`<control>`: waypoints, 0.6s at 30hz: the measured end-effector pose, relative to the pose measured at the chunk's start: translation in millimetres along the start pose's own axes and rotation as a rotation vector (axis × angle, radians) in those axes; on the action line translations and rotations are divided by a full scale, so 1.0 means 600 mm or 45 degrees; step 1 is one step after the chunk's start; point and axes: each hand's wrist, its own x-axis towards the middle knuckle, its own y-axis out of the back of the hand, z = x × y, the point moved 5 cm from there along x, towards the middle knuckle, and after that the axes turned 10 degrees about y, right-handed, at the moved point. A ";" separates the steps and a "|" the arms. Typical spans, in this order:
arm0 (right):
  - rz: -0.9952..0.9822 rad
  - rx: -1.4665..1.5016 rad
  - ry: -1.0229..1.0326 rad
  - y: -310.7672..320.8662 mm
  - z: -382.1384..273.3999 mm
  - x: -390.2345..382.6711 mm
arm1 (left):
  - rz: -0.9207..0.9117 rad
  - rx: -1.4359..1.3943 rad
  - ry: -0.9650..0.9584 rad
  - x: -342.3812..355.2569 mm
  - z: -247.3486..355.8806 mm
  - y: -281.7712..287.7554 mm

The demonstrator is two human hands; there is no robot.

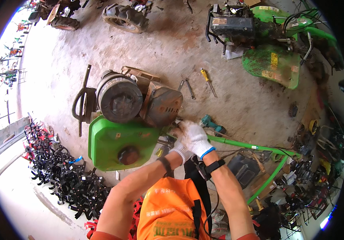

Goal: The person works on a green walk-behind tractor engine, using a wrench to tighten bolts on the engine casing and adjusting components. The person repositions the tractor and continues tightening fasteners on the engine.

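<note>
Both my hands wear white work gloves and meet at the right side of a small engine machine, by the corner of its green fuel tank. My right hand lies over the left with its fingers curled in toward the engine. Beneath it, my left hand is partly hidden, its fingers bent. What they grip is covered by the gloves. A black cap sits on the tank. Behind it are a round black air filter and a brown, dirty muffler cover. A green handlebar tube runs off to the right.
A teal power drill lies just beyond my right hand. On the concrete farther off are a yellow-handled screwdriver and a wrench. Black tiller blades are heaped at left. Another green machine stands far right.
</note>
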 end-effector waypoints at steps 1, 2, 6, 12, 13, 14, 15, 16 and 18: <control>-0.022 -0.064 0.027 0.009 -0.003 0.007 | 0.011 -0.052 0.019 0.008 0.002 0.000; 0.014 -0.061 0.030 0.021 -0.003 0.012 | 0.026 -0.089 0.038 0.015 0.002 0.000; 0.012 -0.170 0.111 0.056 -0.002 0.022 | 0.050 -0.245 0.094 0.050 -0.001 -0.009; -0.051 -0.285 0.277 0.084 -0.008 0.047 | 0.077 -0.540 0.075 0.075 -0.006 -0.026; -0.111 -0.303 0.278 0.087 -0.006 0.054 | 0.080 -0.586 0.074 0.076 -0.009 -0.029; -0.156 -0.323 0.307 0.091 -0.006 0.059 | 0.085 -0.620 0.069 0.079 -0.008 -0.031; -0.169 -0.407 0.376 0.096 -0.009 0.065 | 0.087 -0.640 0.066 0.082 -0.008 -0.031; -0.204 -0.482 0.428 0.099 -0.013 0.073 | 0.088 -0.643 0.065 0.085 -0.006 -0.029; -0.299 -0.616 0.473 0.102 -0.016 0.084 | 0.080 -0.609 0.072 0.092 0.003 -0.016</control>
